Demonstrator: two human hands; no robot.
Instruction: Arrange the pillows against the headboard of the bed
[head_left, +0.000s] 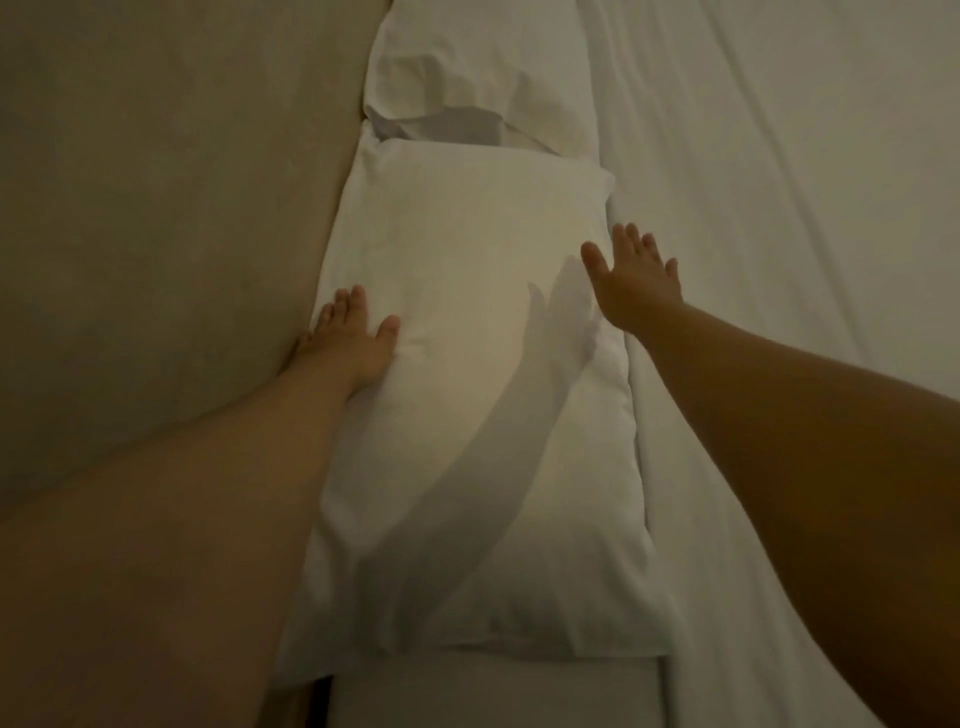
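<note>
Fingers: the left hand (349, 340) is lying flat with fingers straight and close together, thumb spread, pressing the near pillow (467, 395) at its headboard-side edge; the right hand (635, 285) is reaching with fingers splayed and straight, pinching nothing.
Right hand contact: it is hovering at the pillow's outer edge, and its shadow is falling on the pillow; whether it is touching cannot be told.
Near pillow: white, plump, it is lying lengthwise along the beige upholstered headboard (156, 234), its long side touching it.
Far pillow: a second white pillow (478, 78), creased at its near end, is sitting just beyond the first, end to end, also against the headboard.
Bed sheet: the white sheet (779, 208) is running alongside, wrinkled.
Step in hand: seemingly seating and smoothing the near pillow against the headboard.
Next move: likely pressing both palms evenly, nudging the pillow square, then tidying the far pillow's crumpled end.
Hidden: the far pillow's top is cut off; the near pillow's bottom corner is disappearing behind the left forearm; dim light is blurring fabric detail.
</note>
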